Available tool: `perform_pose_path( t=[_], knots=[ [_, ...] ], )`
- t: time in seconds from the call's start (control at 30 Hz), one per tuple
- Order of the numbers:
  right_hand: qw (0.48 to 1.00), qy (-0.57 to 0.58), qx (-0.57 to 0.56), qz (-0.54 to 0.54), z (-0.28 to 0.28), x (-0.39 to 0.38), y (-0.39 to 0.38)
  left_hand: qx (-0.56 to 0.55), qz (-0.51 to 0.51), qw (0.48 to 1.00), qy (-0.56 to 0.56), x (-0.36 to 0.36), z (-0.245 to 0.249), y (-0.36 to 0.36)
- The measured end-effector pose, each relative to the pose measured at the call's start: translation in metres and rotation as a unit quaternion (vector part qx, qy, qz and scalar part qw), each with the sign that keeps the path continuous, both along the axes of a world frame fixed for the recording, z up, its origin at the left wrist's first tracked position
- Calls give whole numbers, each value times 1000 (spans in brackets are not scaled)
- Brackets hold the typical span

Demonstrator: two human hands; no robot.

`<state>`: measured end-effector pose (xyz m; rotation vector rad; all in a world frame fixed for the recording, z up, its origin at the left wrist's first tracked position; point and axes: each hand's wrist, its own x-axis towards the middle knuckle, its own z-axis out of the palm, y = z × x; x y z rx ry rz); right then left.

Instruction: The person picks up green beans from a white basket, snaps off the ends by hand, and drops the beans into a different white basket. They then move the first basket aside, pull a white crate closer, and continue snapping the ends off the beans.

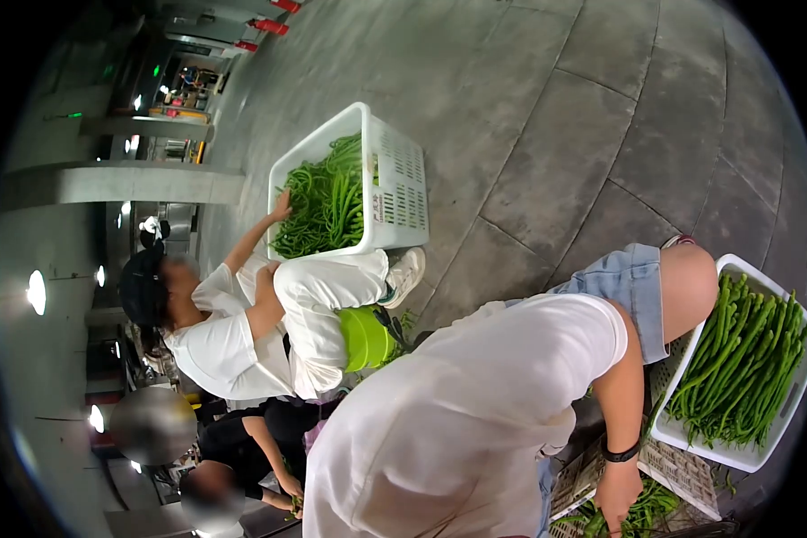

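Two slotted white plastic crates [399, 193], slender green beans [327, 202] inside

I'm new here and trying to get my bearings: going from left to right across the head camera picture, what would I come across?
A black cap on a crouching person → white crate of green beans on the floor → black wristband on a bending person's arm → second white crate of green beans.

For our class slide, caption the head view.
Co-workers in white tops handle long green beans in white plastic crates on grey paving.
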<state>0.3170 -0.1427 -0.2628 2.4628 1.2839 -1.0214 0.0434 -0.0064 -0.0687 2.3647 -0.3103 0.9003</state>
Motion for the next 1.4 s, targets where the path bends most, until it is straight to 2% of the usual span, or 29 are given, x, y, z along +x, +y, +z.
perform_pose_path(
  t=[0.13,0.2,0.23,0.27,0.33,0.43,0.53,0.73,0.83,0.97,1.1,1.17,1.2,1.27,1.3,1.37,1.4],
  knots=[
    [999,19,26,-18,9,-10,0,-55,-24,997,56,-10,1,-6],
    [998,28,43,-37,18,-16,-3,-64,-32,995,71,-14,6,-8],
    [997,32,54,-49,22,-18,-5,-34,-24,995,87,-19,12,-5],
    [995,36,68,-63,26,-21,-7,-67,-38,996,38,-19,8,-4],
    [991,50,95,-85,36,-27,-9,-144,-40,989,25,-14,13,-4],
    [980,80,144,-115,55,-38,-10,-239,-40,963,120,-20,30,8],
    [964,108,195,-147,76,-51,-10,-258,-48,958,116,-12,29,8],
    [918,159,301,-206,125,-84,-8,-408,-129,878,215,-38,59,14],
    [891,178,349,-230,150,-96,-11,-394,-115,906,106,-24,43,6],
    [850,204,412,-257,178,-107,-13,-349,-81,931,67,-12,25,2],
    [800,234,484,-266,210,-110,-18,-303,-65,949,50,-19,29,-4],
    [764,240,525,-289,231,-120,-20,-325,-20,940,98,-18,27,-6],
    [751,190,529,-347,250,-150,-8,-332,-10,936,120,-14,26,-8],
    [670,326,551,-377,265,-175,4,-392,-30,913,112,-19,34,-3],
    [682,401,493,-363,260,-149,-12,-423,-52,900,89,-19,34,-2],
    [621,369,554,-413,265,-182,11,-473,-88,874,60,-23,34,5],
    [606,466,523,-377,248,-158,-6,-475,-92,873,58,-28,36,10]
  ],
)
